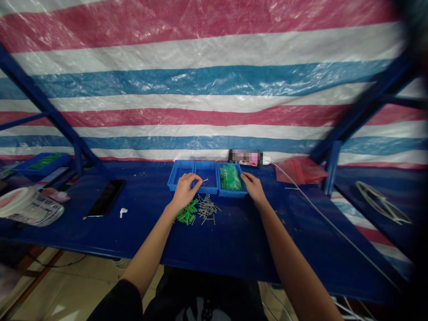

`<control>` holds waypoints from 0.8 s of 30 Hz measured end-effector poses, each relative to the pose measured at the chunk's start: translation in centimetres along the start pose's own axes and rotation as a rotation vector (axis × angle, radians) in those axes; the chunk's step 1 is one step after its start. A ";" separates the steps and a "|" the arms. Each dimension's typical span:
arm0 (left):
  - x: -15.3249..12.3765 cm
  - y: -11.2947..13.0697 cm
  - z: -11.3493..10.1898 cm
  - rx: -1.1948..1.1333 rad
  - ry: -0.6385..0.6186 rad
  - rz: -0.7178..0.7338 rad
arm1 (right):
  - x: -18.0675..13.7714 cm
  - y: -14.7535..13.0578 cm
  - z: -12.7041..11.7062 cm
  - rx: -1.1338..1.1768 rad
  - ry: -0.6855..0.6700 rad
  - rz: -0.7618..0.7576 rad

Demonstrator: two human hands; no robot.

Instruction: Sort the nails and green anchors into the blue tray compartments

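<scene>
We see our left hand (187, 187) with thumb and forefinger pinched together on a slim screw (205, 180), which sticks out over the middle blue bin (207, 168). Our right hand (254, 187) is at the edge of the right blue bin (231, 194), where green packets (230, 176) lie; we cannot tell whether its fingertips clamp the rim or a packet. The pinch looks slight, so a small roll of the fingertips could drop the screw. Just below, the loose screw pile (207, 208) touches the green wall plugs (187, 211), and a brushing wrist might mix the two or roll some away. If our right hand pulls hard, the bin could slide or tip its packets.
</scene>
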State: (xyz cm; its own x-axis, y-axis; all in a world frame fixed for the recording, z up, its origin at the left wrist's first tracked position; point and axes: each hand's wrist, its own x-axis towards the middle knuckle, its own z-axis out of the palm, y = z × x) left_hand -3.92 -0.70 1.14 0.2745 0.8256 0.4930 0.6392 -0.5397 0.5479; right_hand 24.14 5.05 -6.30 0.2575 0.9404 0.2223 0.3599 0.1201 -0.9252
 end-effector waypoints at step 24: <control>-1.7 1.3 1.2 0.153 -0.448 0.243 | 0.0 0.0 0.0 -0.010 0.010 0.013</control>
State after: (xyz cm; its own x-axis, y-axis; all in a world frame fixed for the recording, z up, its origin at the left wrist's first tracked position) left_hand -2.64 -2.59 0.20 0.6864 0.6870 0.2383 0.6070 -0.7218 0.3326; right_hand 24.13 5.07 -6.26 0.2714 0.9386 0.2132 0.3653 0.1045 -0.9250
